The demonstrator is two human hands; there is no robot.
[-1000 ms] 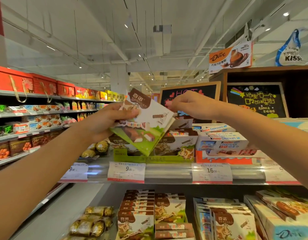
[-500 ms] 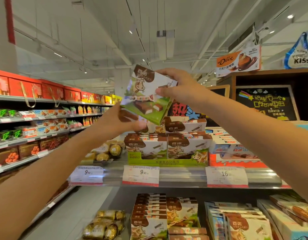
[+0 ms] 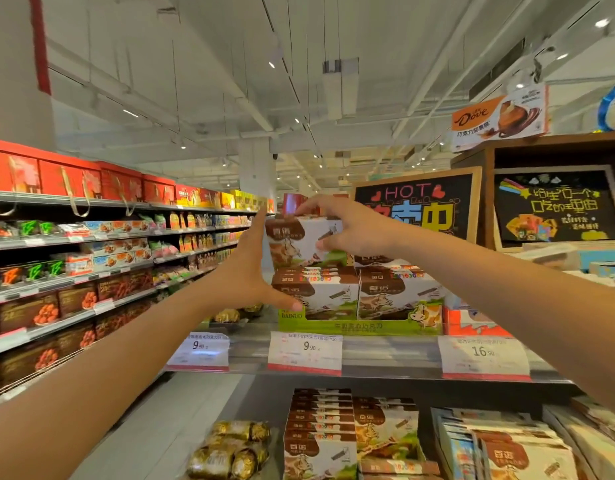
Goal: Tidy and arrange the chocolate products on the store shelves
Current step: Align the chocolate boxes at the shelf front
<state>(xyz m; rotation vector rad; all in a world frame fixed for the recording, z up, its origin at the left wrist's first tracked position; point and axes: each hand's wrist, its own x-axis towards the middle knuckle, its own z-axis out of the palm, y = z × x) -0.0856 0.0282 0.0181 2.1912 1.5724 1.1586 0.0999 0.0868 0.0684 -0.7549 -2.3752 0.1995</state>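
White-brown chocolate box [image 3: 301, 242] lowered onto stack, right hand [image 3: 347, 230] gripping, left hand [image 3: 250, 271] released

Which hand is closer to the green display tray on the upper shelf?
Left. The left hand has its thumb tip at the green tray's left front corner; the right hand is above, gripping the top box on the stack.

Two bare forearms enter from the lower left and right edges of the frame, sleeveless as far as visible. The left hand [image 3: 245, 271] and right hand [image 3: 354, 230] wear no gloves, rings or watch.
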